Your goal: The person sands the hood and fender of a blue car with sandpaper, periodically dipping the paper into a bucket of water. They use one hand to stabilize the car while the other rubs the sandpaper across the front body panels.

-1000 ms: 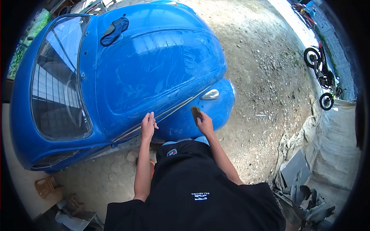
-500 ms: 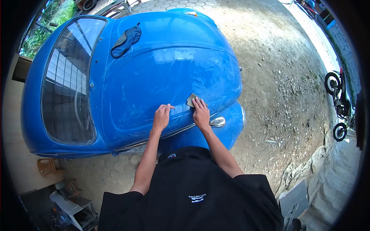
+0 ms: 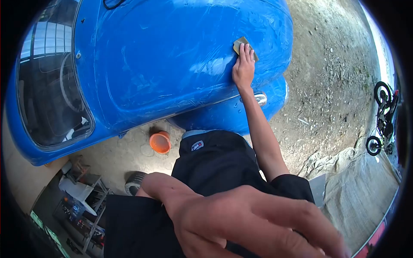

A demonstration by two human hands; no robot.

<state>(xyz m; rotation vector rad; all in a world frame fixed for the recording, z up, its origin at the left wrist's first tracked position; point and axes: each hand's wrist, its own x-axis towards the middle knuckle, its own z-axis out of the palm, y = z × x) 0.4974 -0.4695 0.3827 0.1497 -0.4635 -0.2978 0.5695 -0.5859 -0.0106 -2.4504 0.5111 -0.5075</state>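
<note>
A folded brownish sheet, perhaps sandpaper, lies flat against the blue car's hood. My right hand presses on it, fingers over the sheet, near the hood's right part. Wet-looking streaks and whitish smears mark the paint around it. Very close to the camera, my left hand is raised in front of my black shirt, its fingers stretched out and nothing visible in them; the fingertips are partly cut off at the lower edge. A chrome-trimmed lamp sits on the fender beside my right forearm.
An orange bucket stands on the ground below the car's side, with a tire near it. At the lower left is a cluttered metal stand. A motorcycle and a crumpled tarp are on the right.
My left hand has come off the hood and up close to the camera. The view has shifted, bringing the orange bucket in and taking most of the dark cloth out. My right hand stays on the sheet.
</note>
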